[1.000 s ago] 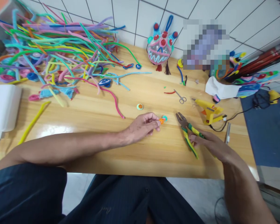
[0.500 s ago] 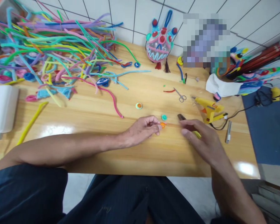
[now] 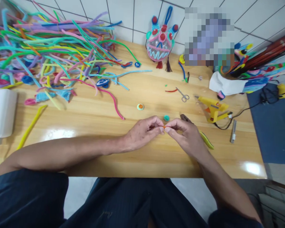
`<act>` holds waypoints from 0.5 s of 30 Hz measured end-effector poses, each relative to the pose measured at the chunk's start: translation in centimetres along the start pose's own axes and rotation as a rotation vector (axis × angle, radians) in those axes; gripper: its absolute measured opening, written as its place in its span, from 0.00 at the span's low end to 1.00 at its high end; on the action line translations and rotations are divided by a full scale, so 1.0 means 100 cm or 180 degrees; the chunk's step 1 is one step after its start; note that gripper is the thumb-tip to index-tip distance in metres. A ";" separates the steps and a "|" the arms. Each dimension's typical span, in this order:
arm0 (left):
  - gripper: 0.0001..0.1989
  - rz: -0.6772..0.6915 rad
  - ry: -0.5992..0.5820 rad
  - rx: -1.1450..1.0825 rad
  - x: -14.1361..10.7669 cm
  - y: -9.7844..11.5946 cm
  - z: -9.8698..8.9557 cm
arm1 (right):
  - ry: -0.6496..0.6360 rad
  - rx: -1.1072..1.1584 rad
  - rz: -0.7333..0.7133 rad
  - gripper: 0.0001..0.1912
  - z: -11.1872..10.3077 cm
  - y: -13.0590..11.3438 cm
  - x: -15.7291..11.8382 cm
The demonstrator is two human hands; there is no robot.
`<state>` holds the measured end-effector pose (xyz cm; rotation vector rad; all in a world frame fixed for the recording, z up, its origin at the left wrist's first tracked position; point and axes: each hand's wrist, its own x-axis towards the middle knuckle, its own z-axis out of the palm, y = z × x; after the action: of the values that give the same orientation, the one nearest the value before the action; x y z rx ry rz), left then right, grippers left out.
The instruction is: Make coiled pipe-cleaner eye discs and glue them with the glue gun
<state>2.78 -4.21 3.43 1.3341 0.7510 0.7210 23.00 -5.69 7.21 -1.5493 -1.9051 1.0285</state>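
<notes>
My left hand (image 3: 142, 133) pinches a small orange piece (image 3: 164, 127) between thumb and forefinger. From the other side, the fingertips of my right hand (image 3: 185, 133) close on the same piece, so both hands almost touch. Just above them on the wooden table lies a teal disc (image 3: 166, 118). A round white-green disc with an orange centre (image 3: 140, 106) rests further up and left. Partly hidden behind my right hand is a tool with a dark head (image 3: 185, 118) and yellow-green handle (image 3: 206, 140).
Colourful pipe cleaners (image 3: 59, 47) are heaped at the back left. Small scissors (image 3: 184, 96), a yellow glue gun (image 3: 213, 107) and a grey cutter (image 3: 233, 131) lie to the right. A decorated face ornament (image 3: 159, 44) leans against the tiled wall. A white box (image 3: 2, 112) stands at left.
My right hand has moved left, away from the dark-headed tool, and now grips the orange piece. My left hand has stayed nearly in place. The view has shifted slightly.
</notes>
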 end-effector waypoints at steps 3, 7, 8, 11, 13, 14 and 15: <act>0.11 0.0126 0.0031 0.0408 0.000 -0.002 -0.002 | -0.0072 0.0199 0.0118 0.07 -0.002 0.002 -0.003; 0.07 0.0063 0.0203 0.0692 0.001 -0.005 -0.005 | 0.0339 -0.0168 0.0373 0.10 -0.036 0.024 -0.027; 0.06 0.0058 0.0271 0.0664 0.001 -0.005 -0.005 | 0.0604 -0.0386 0.0516 0.11 -0.050 0.034 -0.036; 0.06 0.0097 0.0412 0.0569 0.005 -0.004 -0.005 | 0.1946 -0.1066 0.1063 0.16 -0.092 0.069 -0.053; 0.06 0.0118 0.0390 0.0602 0.008 -0.004 -0.004 | 0.2081 -0.1435 0.1196 0.18 -0.112 0.091 -0.050; 0.06 0.0124 0.0371 0.0612 0.010 -0.005 -0.003 | 0.2039 -0.1490 0.1176 0.20 -0.118 0.100 -0.044; 0.05 0.0119 0.0365 0.0607 0.012 -0.005 -0.002 | 0.1785 -0.1419 0.1161 0.22 -0.121 0.107 -0.037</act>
<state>3.32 -3.19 2.79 1.4916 0.9066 0.7758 39.56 -5.30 6.45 -2.2069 -1.5387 0.2281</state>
